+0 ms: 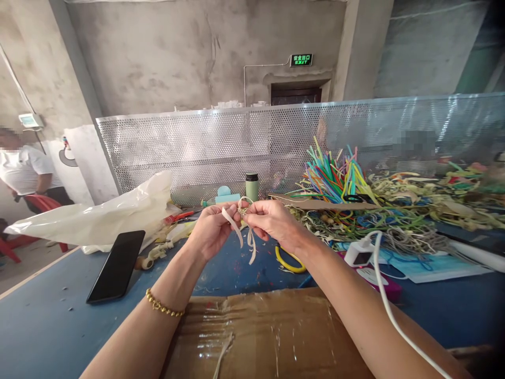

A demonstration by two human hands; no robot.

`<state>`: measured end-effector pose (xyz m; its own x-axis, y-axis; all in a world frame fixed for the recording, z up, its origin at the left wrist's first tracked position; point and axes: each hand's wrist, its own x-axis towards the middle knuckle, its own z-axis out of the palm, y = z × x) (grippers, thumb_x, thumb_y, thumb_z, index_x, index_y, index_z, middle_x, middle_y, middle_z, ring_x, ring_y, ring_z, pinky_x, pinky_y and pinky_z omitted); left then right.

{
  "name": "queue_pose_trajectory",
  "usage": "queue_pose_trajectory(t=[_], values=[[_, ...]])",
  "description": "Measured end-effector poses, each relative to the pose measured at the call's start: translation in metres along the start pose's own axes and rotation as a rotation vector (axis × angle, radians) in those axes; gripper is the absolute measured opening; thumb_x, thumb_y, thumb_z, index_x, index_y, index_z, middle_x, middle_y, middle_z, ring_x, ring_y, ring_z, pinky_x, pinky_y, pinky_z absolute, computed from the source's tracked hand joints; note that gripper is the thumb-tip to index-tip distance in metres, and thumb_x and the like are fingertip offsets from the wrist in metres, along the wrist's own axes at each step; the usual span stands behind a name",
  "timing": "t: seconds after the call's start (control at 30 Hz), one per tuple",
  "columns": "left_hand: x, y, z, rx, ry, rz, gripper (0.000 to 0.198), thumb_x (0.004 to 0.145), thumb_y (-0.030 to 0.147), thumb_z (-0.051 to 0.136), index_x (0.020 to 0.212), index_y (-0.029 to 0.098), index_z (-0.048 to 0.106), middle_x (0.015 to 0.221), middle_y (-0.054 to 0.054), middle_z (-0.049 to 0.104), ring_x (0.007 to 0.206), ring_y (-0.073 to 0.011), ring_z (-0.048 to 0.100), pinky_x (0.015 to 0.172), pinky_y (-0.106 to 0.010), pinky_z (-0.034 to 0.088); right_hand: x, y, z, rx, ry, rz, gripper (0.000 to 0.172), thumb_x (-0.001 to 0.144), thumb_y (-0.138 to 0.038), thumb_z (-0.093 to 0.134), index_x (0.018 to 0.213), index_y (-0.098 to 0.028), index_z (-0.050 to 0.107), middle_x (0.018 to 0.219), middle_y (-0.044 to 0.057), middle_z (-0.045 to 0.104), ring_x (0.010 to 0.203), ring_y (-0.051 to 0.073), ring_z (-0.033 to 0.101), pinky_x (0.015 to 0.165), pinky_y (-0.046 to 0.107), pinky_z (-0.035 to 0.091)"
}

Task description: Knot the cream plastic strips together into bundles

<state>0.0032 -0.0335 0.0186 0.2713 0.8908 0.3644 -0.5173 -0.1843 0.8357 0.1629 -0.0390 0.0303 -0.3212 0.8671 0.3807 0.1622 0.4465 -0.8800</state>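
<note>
Left hand (211,226): my thumb and fingers pinch a cream strip (234,227).
Right hand (278,222): I pinch its bunched part, fingertips together.
Cardboard (256,337): between my forearms.

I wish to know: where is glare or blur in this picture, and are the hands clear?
In the head view, glints on the perforated panel and cardboard; far right edge dark and blurred; left hand, right hand and pale strip fairly clear.

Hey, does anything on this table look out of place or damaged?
The blue face mask looks out of place, lying beside tangled grey cords on the right. The cardboard at the bottom of the view is creased, so it looks worn.
</note>
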Motion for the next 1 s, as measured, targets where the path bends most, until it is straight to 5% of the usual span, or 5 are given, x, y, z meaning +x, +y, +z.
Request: queue_pose_trajectory(t=[0.33, 0.53, 0.63, 0.8, 1.0], values=[[0.000, 0.000, -0.001, -0.027, 0.038, -0.012, 0.014, 0.073, 0.014, 0.076, 0.085, 0.006, 0.074, 0.064, -0.003, 0.059, 0.058, -0.0067, 0.051, 0.058, -0.019, 0.044, -0.001, 0.000, 0.000, -0.037, 0.001, -0.040, 0.018, 0.076, -0.017, 0.058, 0.060, -0.020, 0.049, 0.043, -0.004, 0.049, 0.037, 0.007, 0.040, 0.038, 0.022, 0.032], [-0.004, 0.002, 0.007, 0.053, -0.027, 0.025, 0.025, 0.074, 0.015, 0.075, 0.098, 0.005, 0.074, 0.066, -0.003, 0.060, 0.058, -0.0071, 0.049, 0.056, -0.020, 0.040, 0.001, -0.001, -0.003, -0.011, 0.051, -0.083, 0.031, 0.087, -0.044, 0.061, 0.071, -0.018, 0.055, 0.059, -0.001, 0.056, 0.040, 0.008, 0.048, 0.035, 0.022, 0.033], [-0.006, 0.003, 0.009, 0.106, -0.085, 0.024, 0.031, 0.076, 0.017, 0.074, 0.105, 0.006, 0.071, 0.062, -0.002, 0.058, 0.055, -0.0073, 0.047, 0.051, -0.020, 0.036, 0.000, 0.000, -0.003, 0.047, 0.047, -0.153, 0.028, 0.088, -0.042, 0.062, 0.077, -0.017, 0.059, 0.054, -0.004, 0.053, 0.039, 0.007, 0.045, 0.037, 0.021, 0.034], [-0.006, 0.001, 0.006, 0.167, -0.156, 0.009, 0.014, 0.080, 0.022, 0.071, 0.084, 0.009, 0.069, 0.062, -0.003, 0.059, 0.051, -0.0074, 0.048, 0.050, -0.021, 0.036, 0.000, 0.002, -0.001, 0.087, 0.074, -0.225, 0.020, 0.088, -0.037, 0.064, 0.084, -0.018, 0.063, 0.051, -0.006, 0.052, 0.036, 0.004, 0.038, 0.036, 0.020, 0.030], [-0.005, -0.002, 0.008, 0.255, -0.104, 0.072, 0.023, 0.080, 0.032, 0.073, 0.074, 0.010, 0.067, 0.066, -0.005, 0.064, 0.052, -0.0085, 0.051, 0.052, -0.022, 0.038, 0.003, 0.006, 0.003, 0.164, 0.128, -0.217, 0.019, 0.084, -0.036, 0.067, 0.083, -0.018, 0.063, 0.052, -0.006, 0.053, 0.032, 0.004, 0.036, 0.030, 0.019, 0.025]])
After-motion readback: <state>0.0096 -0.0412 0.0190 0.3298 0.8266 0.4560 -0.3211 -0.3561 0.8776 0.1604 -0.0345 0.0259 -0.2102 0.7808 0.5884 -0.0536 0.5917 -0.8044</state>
